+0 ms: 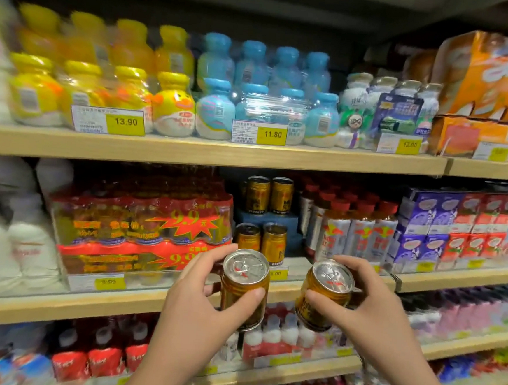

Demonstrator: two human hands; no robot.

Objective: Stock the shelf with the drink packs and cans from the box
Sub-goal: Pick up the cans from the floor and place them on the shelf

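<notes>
Left can sits clamped in the left hand grip, right can clamped in the right hand grip.

Glossy gold metal cans with silvery lids; matt pale wood shelf; above it, shiny plastic-wrapped bottles.

One head-worn view – facing the shelf straight on, close up, level with its middle tier.

A shop aisle is shown: wooden shelves are stocked with bottled drink packs and yellow price tags.
</notes>
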